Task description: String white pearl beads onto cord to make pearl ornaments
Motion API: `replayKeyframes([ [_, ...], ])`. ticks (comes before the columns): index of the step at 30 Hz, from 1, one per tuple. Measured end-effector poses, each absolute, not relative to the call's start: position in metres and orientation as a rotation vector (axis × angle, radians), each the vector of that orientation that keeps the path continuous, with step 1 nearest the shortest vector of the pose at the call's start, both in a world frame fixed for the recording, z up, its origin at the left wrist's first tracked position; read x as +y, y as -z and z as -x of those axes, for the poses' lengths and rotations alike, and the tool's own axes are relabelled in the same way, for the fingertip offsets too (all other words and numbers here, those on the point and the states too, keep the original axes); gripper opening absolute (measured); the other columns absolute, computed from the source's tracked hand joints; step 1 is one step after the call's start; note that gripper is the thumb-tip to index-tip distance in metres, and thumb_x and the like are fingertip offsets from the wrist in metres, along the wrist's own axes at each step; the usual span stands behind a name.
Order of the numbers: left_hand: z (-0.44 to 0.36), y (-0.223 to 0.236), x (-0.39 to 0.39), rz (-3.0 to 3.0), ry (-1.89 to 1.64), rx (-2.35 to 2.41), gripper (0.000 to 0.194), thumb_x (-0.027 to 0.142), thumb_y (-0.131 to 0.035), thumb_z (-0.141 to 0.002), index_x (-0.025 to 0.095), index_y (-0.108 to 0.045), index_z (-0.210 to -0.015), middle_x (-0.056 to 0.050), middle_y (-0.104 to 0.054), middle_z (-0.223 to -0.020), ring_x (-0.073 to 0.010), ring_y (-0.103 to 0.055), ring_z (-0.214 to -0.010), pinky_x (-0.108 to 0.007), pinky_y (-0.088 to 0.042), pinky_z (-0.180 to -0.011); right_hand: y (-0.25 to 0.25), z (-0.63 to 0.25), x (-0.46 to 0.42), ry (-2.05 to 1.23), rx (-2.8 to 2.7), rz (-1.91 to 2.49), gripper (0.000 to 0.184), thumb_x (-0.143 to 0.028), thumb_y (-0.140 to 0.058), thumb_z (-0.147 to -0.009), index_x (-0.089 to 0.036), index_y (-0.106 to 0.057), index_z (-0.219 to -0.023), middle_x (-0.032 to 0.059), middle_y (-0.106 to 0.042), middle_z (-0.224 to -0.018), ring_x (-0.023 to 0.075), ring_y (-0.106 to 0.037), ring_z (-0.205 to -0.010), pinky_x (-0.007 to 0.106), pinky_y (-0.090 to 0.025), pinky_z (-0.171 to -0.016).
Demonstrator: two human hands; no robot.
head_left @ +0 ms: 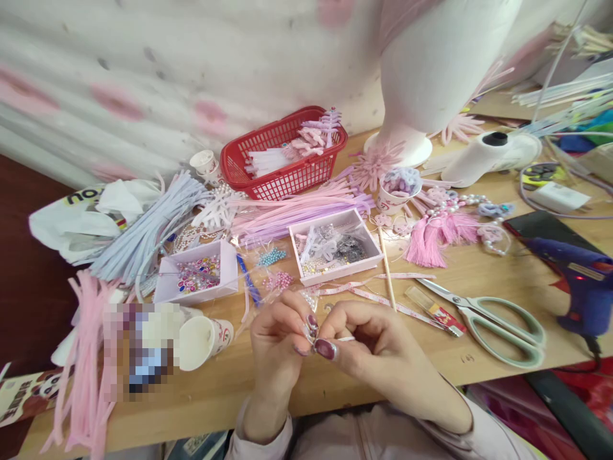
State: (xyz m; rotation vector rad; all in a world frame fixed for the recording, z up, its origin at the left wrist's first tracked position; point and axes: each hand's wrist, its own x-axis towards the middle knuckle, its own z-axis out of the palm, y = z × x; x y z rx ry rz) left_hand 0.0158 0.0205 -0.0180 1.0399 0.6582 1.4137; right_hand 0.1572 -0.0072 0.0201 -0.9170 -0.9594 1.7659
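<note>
My left hand (282, 335) and my right hand (368, 338) meet above the front of the table, fingertips close together. Both are closed in a pinch on something tiny, perhaps a thin wire or bead, too small to name. Just beyond the fingers lie small bags of pink beads (278, 281) and blue beads (272, 257). A white box (335, 246) of beads and metal findings stands behind my hands. Left of it is another white box (196, 271) with colourful gems. Scissors (498, 319) with pale green handles rest to the right of my right hand.
A red basket (287, 185) holds fuzzy stem pieces at the back. Bundles of blue (148, 223) and pink pipe cleaners (89, 358) lie left. A paper cup (204, 342) is near my left hand. Pink tassels (443, 236), a glue gun (582, 281) and a white mannequin (421, 76) are right.
</note>
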Motion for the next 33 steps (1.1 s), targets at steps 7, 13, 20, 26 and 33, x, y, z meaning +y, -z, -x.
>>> replayKeyframes([
  [7, -0.018, 0.017, 0.02, -1.045, -1.41, 0.596, 0.034, 0.046, -0.085, -0.072, 0.02, -0.066, -0.063, 0.005, -0.052, -0.06, -0.0079, -0.048, -0.055, -0.016, -0.044, -0.052, -0.021, -0.159, -0.007, -1.734, -0.945, 0.863, 0.03, -0.039, -0.078, -0.082, -0.015, -0.062, -0.075, -0.0068, -0.042, -0.059, 0.0053, -0.025, -0.051, 0.02, -0.017, -0.045],
  [13, -0.019, 0.013, 0.019, -1.039, -1.406, 0.619, 0.036, 0.046, -0.086, -0.071, 0.02, -0.065, -0.061, 0.005, -0.05, -0.059, -0.0076, -0.047, -0.054, -0.017, -0.042, -0.051, -0.016, -0.16, -0.009, -1.772, -0.947, 0.876, 0.03, -0.039, -0.078, -0.083, -0.015, -0.062, -0.077, -0.0078, -0.04, -0.058, 0.0049, -0.023, -0.05, 0.02, -0.015, -0.044],
  [20, -0.021, 0.011, 0.018, -1.019, -1.412, 0.649, 0.042, 0.049, -0.086, -0.071, 0.019, -0.06, -0.057, 0.005, -0.047, -0.059, -0.0084, -0.047, -0.057, -0.017, -0.041, -0.054, -0.019, -0.16, -0.007, -1.695, -0.969, 0.837, 0.028, -0.037, -0.078, -0.085, -0.014, -0.065, -0.078, -0.0089, -0.037, -0.057, 0.0049, -0.024, -0.051, 0.019, -0.017, -0.045],
  [26, -0.022, 0.013, 0.015, -0.964, -1.404, 0.631, 0.043, 0.047, -0.087, -0.071, 0.018, -0.058, -0.057, 0.004, -0.048, -0.063, -0.0084, -0.046, -0.059, -0.017, -0.043, -0.056, -0.018, -0.158, -0.01, -1.593, -1.053, 0.875, 0.021, -0.034, -0.074, -0.087, -0.014, -0.069, -0.08, -0.0074, -0.04, -0.058, 0.0059, -0.028, -0.051, 0.019, -0.021, -0.045],
  [33, -0.024, 0.015, 0.011, -0.946, -1.468, 0.69, 0.044, 0.049, -0.087, -0.07, 0.018, -0.057, -0.058, 0.004, -0.051, -0.065, -0.0081, -0.048, -0.06, -0.016, -0.043, -0.055, -0.012, -0.158, -0.02, -1.238, -1.275, 1.024, 0.008, -0.023, -0.068, -0.092, -0.017, -0.073, -0.09, -0.0095, -0.03, -0.054, 0.0076, -0.026, -0.047, 0.021, -0.022, -0.043],
])
